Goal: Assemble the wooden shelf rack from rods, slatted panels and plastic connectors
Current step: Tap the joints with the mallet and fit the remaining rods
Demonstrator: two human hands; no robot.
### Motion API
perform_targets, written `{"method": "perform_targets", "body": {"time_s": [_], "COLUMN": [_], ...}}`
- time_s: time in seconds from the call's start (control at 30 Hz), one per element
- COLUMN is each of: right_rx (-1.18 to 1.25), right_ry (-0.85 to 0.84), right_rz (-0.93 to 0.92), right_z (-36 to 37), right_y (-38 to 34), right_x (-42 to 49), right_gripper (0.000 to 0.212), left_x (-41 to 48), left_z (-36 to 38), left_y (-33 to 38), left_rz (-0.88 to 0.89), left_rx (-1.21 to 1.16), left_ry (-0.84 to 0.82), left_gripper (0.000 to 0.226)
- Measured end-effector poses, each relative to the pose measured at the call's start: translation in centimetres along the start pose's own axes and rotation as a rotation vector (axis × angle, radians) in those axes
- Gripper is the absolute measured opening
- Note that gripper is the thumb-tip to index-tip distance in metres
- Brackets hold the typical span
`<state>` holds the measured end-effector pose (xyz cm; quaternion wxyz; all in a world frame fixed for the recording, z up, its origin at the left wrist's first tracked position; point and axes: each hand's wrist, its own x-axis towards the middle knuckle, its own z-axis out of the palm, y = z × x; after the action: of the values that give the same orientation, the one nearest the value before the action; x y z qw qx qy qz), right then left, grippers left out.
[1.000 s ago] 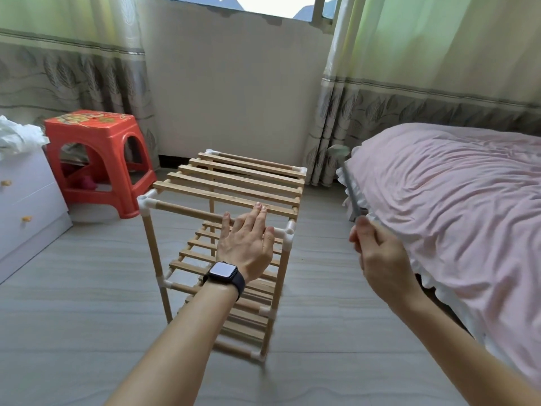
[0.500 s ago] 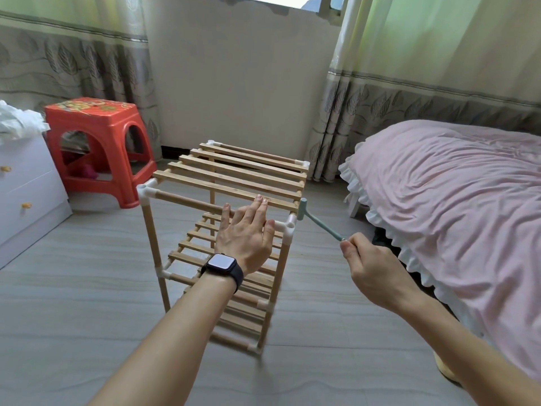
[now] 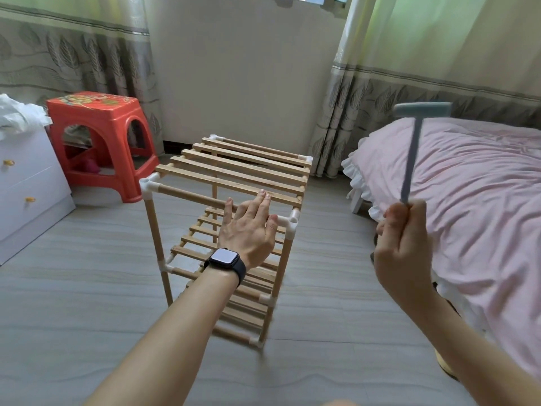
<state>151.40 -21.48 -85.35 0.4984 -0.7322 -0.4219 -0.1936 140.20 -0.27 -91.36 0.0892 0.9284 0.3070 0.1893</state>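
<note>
The wooden shelf rack [image 3: 234, 171] stands upright on the floor, with three slatted tiers joined by white plastic connectors. My left hand [image 3: 248, 227] lies flat, fingers apart, on the near top rod beside the near right corner connector [image 3: 292, 222]. My right hand [image 3: 405, 244] is closed around the handle of a small blue-grey plastic hammer [image 3: 418, 124]. The hammer is raised upright to the right of the rack, its head well above the corner connector.
A bed with a pink cover [image 3: 468, 200] fills the right side. A red plastic stool [image 3: 99, 142] stands at the back left, next to a white drawer unit [image 3: 26, 186]. Curtains hang along the far wall. Grey floor surrounds the rack.
My right hand has swung the hammer up from the near right corner connector to a raised, upright position. My left hand has stayed on the top rod.
</note>
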Motion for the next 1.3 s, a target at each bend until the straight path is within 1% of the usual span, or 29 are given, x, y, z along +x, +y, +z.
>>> {"method": "perform_targets", "body": {"time_s": [0.03, 0.07, 0.1, 0.13, 0.17, 0.2, 0.23, 0.27, 0.3, 0.33, 0.37, 0.4, 0.43, 0.5, 0.53, 0.57, 0.67, 0.8, 0.9, 0.97, 1.07, 1.1, 1.13, 1.2, 1.23, 1.3], "right_rx": [-0.023, -0.194, -0.348, -0.398, -0.346, -0.176, -0.063, -0.032, -0.036, -0.143, -0.303, -0.365, -0.363, -0.208, -0.155, -0.124, -0.133, -0.118, -0.082, -0.047, 0.003, 0.01, 0.013, -0.005, -0.022, -0.069], "right_ry": [-0.079, -0.284, -0.509, -0.56, -0.49, -0.281, -0.099, -0.06, -0.147, -0.358, -0.582, -0.645, -0.609, -0.393, -0.331, -0.31, -0.321, -0.282, -0.269, -0.276, -0.297, -0.312, -0.328, -0.362, -0.379, -0.402], "right_rz": [0.022, 0.04, 0.137, 0.195, 0.273, 0.244, 0.217, 0.185, 0.206, 0.233, 0.289, 0.312, 0.331, 0.357, 0.374, 0.4, 0.51, 0.557, 0.568, 0.585, 0.572, 0.551, 0.523, 0.453, 0.415, 0.347], "right_z": [0.5, 1.2, 1.4, 1.4, 1.5, 1.4, 1.5, 1.6, 1.8, 2.0, 2.1, 1.9, 1.5, 0.6, 0.3, 0.0, -0.3, -0.7, -0.7, -0.4, 0.4, 0.7, 0.9, 1.4, 1.6, 2.0], "right_y": [-0.1, 0.0, 0.4, 1.0, 1.3, 1.3, 0.8, 0.8, 0.9, 1.0, 1.4, 2.0, 2.7, 2.5, 2.2, 2.0, 1.5, 1.4, 1.3, 1.3, 0.9, 0.7, 0.5, 0.1, 0.0, -0.4], "right_x": [-0.2, -0.9, -1.7, -1.9, -1.8, -1.8, -1.7, -1.7, -1.6, -1.8, -2.3, -2.5, -2.5, -2.3, -2.2, -2.1, -2.3, -2.7, -2.4, -2.2, -2.0, -2.0, -1.9, -1.7, -1.7, -1.7], "right_gripper": [0.023, 0.023, 0.022, 0.023, 0.023, 0.024, 0.023, 0.022, 0.022, 0.023, 0.027, 0.03, 0.032, 0.033, 0.033, 0.033, 0.038, 0.042, 0.044, 0.04, 0.035, 0.035, 0.035, 0.035, 0.034, 0.033], "left_x": [-0.1, -0.2, -0.3, -0.4, -0.5, -0.5, -0.5, -0.3, -0.3, -0.3, -0.3, -0.2, 0.1, 1.0, 1.4, 1.5, 1.8, 0.9, -0.7, -2.2, -4.4, -5.1, -5.5, -5.7, -5.4, -4.6], "left_z": [0.0, 0.1, 0.1, 0.1, 0.1, 0.1, 0.0, -0.1, -0.4, -0.6, -0.9, -1.2, -1.4, -1.6, -1.6, -1.5, -1.1, -2.8, -5.4, -7.5, -10.5, -11.3, -11.8, -12.7, -13.0, -13.1], "left_y": [0.0, 0.0, 0.0, 0.1, 0.1, 0.0, -0.1, -0.1, 0.2, 0.5, 0.9, 1.4, 1.8, 2.4, 2.7, 3.2, 4.4, 3.5, 0.7, -1.9, -6.3, -7.6, -8.8, -10.4, -10.8, -10.7], "left_rz": [-0.003, -0.005, -0.005, -0.001, 0.003, 0.005, 0.004, 0.003, -0.001, -0.008, -0.022, -0.041, -0.053, -0.081, -0.099, -0.109, -0.089, -0.008, 0.058, 0.072, 0.015, -0.013, -0.04, -0.142, -0.218, -0.325], "left_rx": [-0.001, -0.001, -0.001, 0.0, 0.006, 0.013, 0.016, 0.011, 0.012, 0.029, 0.057, 0.085, 0.123, 0.231, 0.271, 0.293, 0.293, 0.255, 0.25, 0.207, 0.12, 0.135, 0.178, 0.27, 0.32, 0.434], "left_ry": [-0.002, 0.0, -0.003, -0.013, -0.02, -0.018, -0.013, -0.01, -0.006, -0.004, -0.006, -0.014, -0.029, -0.044, -0.049, -0.054, -0.037, -0.081, -0.152, -0.208, -0.273, -0.267, -0.245, -0.145, -0.082, 0.023], "left_gripper": [0.072, 0.072, 0.071, 0.071, 0.071, 0.071, 0.071, 0.073, 0.077, 0.084, 0.091, 0.098, 0.103, 0.106, 0.104, 0.101, 0.092, 0.09, 0.082, 0.077, 0.076, 0.072, 0.064, 0.038, 0.029, 0.031]}}
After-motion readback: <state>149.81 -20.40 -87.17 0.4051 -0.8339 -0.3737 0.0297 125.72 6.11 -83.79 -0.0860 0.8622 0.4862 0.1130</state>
